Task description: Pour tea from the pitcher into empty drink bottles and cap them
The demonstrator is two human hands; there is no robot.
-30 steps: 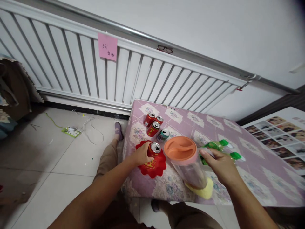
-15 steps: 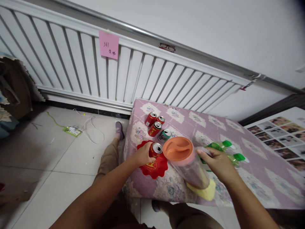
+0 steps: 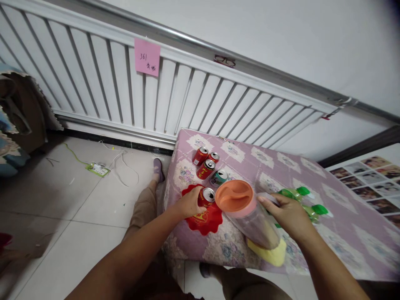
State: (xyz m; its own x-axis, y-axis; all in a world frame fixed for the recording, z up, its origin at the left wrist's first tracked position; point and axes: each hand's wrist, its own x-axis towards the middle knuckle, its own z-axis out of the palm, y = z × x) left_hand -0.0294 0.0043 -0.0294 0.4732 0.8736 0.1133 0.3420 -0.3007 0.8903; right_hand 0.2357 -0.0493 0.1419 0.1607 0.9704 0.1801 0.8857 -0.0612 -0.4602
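My left hand [image 3: 191, 204] is wrapped round a red can [image 3: 206, 196] over a scalloped red mat [image 3: 208, 221]. In my right hand [image 3: 286, 208] is the handle of a clear pitcher [image 3: 254, 227] with an orange lid [image 3: 234, 196]. The pitcher tilts with its lid toward the held can, and its base is over a yellow cloth [image 3: 270, 253]. Behind the mat stand a green can [image 3: 218, 178] and several red cans, one [image 3: 206, 169] nearest to it.
Green-capped bottles [image 3: 314, 211] lie right of my right hand on the flowered tablecloth [image 3: 265, 158]. A white radiator [image 3: 162, 91] runs behind the table. A power strip [image 3: 97, 169] with cables is on the floor, and a photo board [image 3: 368, 179] stands at the right.
The view has shifted slightly, so the things on the table appear a little farther right. Both hands keep their holds on the can and the pitcher.
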